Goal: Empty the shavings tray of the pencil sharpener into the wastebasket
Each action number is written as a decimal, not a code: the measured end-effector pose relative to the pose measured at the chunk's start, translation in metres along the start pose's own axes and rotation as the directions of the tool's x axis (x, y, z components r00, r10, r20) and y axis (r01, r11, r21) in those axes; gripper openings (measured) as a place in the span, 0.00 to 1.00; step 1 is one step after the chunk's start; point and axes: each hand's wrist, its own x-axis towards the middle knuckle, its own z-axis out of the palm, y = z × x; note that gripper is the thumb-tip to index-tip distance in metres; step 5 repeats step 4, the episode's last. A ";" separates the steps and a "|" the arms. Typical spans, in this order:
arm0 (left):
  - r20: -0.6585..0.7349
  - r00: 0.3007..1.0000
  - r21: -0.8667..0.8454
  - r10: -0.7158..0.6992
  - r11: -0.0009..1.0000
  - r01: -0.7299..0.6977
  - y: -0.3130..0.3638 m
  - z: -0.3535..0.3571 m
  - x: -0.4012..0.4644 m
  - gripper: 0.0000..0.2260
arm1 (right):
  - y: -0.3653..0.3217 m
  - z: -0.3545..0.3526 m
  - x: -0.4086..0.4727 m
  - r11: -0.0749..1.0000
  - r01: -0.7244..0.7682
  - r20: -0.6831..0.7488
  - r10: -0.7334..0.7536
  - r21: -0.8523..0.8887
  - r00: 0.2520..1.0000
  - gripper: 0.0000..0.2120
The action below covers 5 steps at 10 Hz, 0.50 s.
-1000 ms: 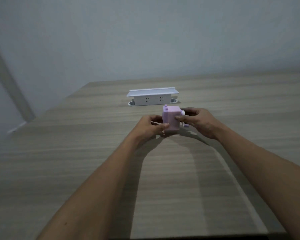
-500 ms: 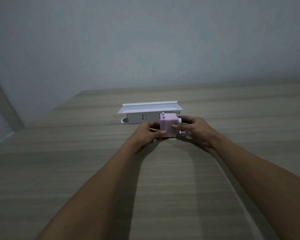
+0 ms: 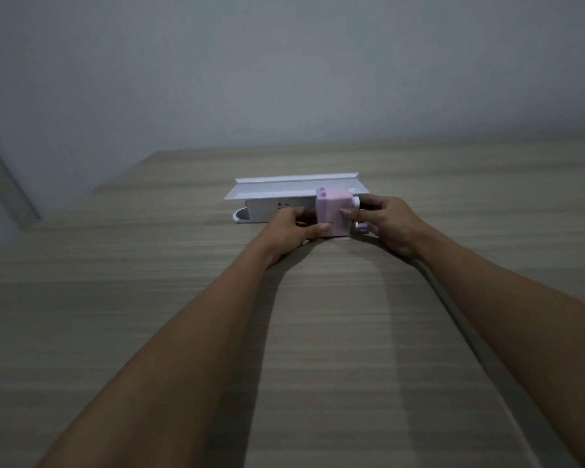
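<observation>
Sharpener [image 3: 333, 214] pink, no readable writing | left hand [image 3: 286, 231], right hand [image 3: 390, 224] fingers gripping it

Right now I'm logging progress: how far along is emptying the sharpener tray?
Early. Done: both hands have reached the pink pencil sharpener on the table. In hand: left hand and right hand grip its sides. Left: no tray visibly pulled out, and no wastebasket is in view.

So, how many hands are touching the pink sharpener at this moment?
2. The left hand grips the left side of the pink sharpener, and the right hand holds its right side near the crank. Fingers behind the body are hidden.
</observation>
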 end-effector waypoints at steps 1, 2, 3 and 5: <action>-0.007 1.000 -0.006 -0.024 1.000 0.024 0.002 0.002 -0.002 0.19 | 0.001 0.003 -0.002 0.999 0.005 -0.021 -0.006 -0.051 1.000 0.19; -0.042 0.998 -0.041 -0.049 0.998 0.047 0.007 0.003 -0.010 0.23 | -0.006 0.005 -0.015 0.991 0.006 -0.040 -0.011 -0.135 0.999 0.22; -0.079 0.993 -0.080 -0.089 0.993 0.083 0.011 -0.003 -0.022 0.29 | -0.021 0.005 -0.033 0.979 0.024 -0.106 -0.046 -0.201 0.993 0.27; -0.156 0.981 -0.029 -0.116 0.993 0.113 0.019 -0.011 -0.047 0.17 | -0.033 0.010 -0.060 0.966 0.017 -0.176 -0.064 -0.258 0.982 0.28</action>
